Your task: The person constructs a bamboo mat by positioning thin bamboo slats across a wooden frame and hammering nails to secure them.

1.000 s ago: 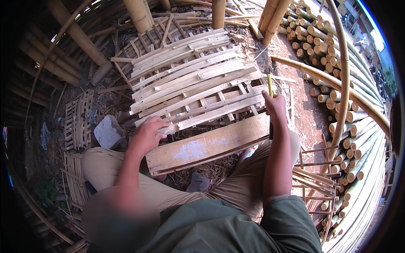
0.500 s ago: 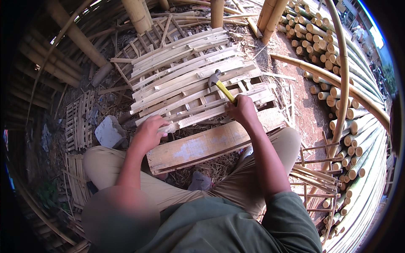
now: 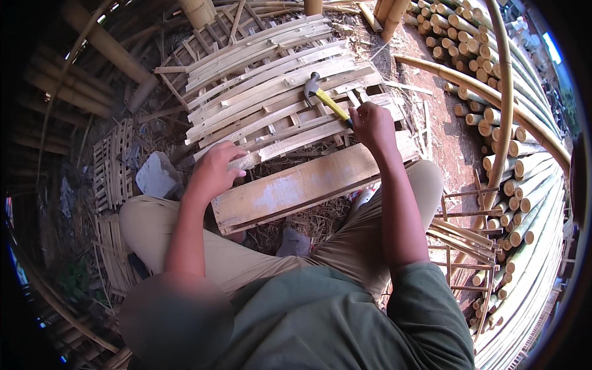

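**Risk: stray blow**

Your right hand [image 3: 373, 126] grips the hammer [image 3: 333, 106], head over the slatted panel [image 3: 268, 88]; your left hand [image 3: 216, 169] grasps the left end of the near slat [image 3: 296, 143]. Glancing blow could catch it; loose hold could let the slat skid.

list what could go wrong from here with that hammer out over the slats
The left hand grips the end of the front slat, so a stray swing of the hammer in the right hand might hit it. Gaps show between the slats, so the claw could snag there.
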`<action>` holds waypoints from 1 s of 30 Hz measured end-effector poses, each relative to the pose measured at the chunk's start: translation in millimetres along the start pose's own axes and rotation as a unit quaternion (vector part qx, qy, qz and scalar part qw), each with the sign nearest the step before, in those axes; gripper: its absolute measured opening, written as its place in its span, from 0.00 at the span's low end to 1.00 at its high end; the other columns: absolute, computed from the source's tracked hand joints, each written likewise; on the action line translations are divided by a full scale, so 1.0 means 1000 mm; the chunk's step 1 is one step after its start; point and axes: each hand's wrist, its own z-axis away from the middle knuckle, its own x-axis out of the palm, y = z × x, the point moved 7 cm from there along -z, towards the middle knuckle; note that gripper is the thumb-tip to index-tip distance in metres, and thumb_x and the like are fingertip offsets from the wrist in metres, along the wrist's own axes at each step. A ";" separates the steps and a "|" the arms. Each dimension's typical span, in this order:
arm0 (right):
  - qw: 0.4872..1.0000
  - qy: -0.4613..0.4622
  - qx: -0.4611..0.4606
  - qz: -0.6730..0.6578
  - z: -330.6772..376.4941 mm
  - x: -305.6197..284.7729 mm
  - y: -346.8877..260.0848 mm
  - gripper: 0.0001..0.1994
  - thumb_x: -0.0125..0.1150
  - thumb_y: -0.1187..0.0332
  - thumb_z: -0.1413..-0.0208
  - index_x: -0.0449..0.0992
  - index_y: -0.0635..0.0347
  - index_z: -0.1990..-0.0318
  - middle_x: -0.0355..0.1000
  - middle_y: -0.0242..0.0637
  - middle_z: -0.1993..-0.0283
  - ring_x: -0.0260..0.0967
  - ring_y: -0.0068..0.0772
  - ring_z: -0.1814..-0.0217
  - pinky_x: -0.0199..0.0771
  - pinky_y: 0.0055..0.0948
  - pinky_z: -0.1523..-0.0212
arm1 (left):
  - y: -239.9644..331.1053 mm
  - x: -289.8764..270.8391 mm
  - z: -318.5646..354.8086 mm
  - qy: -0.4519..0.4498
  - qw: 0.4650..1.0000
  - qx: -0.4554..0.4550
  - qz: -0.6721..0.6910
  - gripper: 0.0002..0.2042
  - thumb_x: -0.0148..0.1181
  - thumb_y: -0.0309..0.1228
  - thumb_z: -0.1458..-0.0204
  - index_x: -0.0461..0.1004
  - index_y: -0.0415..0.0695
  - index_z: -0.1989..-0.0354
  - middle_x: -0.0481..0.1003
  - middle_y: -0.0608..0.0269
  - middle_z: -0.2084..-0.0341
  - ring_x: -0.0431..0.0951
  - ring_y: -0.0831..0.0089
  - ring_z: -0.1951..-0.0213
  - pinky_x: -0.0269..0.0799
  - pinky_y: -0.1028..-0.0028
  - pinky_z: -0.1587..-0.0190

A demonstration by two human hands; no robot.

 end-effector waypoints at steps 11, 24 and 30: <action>0.985 -0.071 -0.006 -0.155 0.010 -0.025 -0.026 0.16 0.63 0.59 0.46 0.80 0.65 0.73 0.73 0.45 0.80 0.71 0.40 0.81 0.69 0.35 0.74 | 0.025 -0.005 -0.008 0.024 0.999 0.038 0.016 0.13 0.66 0.26 0.54 0.77 0.37 0.60 0.75 0.51 0.64 0.76 0.52 0.59 0.70 0.63 0.56; 0.579 -0.753 -0.251 0.186 0.284 0.176 -0.105 0.13 0.61 0.62 0.47 0.81 0.56 0.56 0.77 0.47 0.57 0.78 0.42 0.60 0.80 0.40 0.63 | 0.069 0.023 -0.027 0.002 0.984 0.177 0.018 0.10 0.62 0.27 0.50 0.77 0.41 0.59 0.75 0.52 0.64 0.75 0.54 0.59 0.71 0.64 0.53; 0.524 -0.758 -0.353 0.163 0.332 0.250 -0.067 0.18 0.57 0.70 0.48 0.73 0.57 0.48 0.75 0.45 0.53 0.74 0.49 0.52 0.77 0.49 0.57 | 0.079 0.036 -0.034 -0.056 0.980 0.189 0.007 0.09 0.60 0.27 0.49 0.76 0.41 0.60 0.75 0.56 0.62 0.74 0.55 0.55 0.71 0.62 0.51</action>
